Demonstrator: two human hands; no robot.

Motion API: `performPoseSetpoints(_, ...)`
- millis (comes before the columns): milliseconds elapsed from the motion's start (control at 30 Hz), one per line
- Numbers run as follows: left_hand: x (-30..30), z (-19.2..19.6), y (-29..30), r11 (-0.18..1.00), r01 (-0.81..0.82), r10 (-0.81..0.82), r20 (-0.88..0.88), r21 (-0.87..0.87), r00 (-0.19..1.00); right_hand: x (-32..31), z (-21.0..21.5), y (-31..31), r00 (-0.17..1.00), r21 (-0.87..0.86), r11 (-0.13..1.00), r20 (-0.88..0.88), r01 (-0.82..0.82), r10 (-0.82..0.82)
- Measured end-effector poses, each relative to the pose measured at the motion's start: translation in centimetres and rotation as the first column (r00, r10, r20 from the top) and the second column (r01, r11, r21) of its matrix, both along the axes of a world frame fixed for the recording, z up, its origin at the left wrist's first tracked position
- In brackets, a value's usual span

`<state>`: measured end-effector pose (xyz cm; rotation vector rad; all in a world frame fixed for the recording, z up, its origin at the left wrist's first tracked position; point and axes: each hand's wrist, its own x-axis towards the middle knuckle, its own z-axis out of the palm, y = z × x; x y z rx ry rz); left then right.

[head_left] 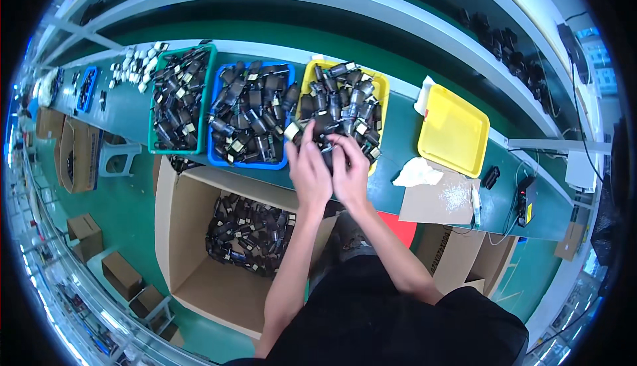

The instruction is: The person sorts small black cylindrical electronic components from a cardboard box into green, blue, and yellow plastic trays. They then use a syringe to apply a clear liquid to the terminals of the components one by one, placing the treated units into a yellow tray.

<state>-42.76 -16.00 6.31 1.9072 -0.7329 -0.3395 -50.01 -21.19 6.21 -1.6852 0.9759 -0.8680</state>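
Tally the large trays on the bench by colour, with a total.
Green: 1, the green tray
Blue: 1, the large blue tray
Yellow: 2, the left yellow tray and the right yellow tray
Total: 4

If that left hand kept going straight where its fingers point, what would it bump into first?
Probably the chunky dark pieces with pale patches, heaped in the yellow rectangular tray just ahead of the left hand. Its height above them is unclear, so it might pass over.
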Motion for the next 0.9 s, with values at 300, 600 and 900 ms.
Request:
performPoseSetpoints(300,1.6,-9.6,-8.8,0.902,0.268,-0.379,0.323,0.337,0.867,-3.4,-10.8,-6.4,0.987,-0.044,0.987,-0.039,0.155,-0.157)
performPoseSetpoints(600,5.9,-9.7,-10.5,0.853,0.203,-0.425,0.414,0.481,0.805,-3.6,-11.5,-6.5,0.848,-0.224,0.974,-0.512,0.021,-0.136)
performPoseSetpoints(900,-0.2,-9.5,-4.1,0.917,-0.01,-0.126,0.313,0.399,0.942,-6.6,-11.9,-7.7,0.927,-0.15,0.97,-0.298,0.191,-0.228)
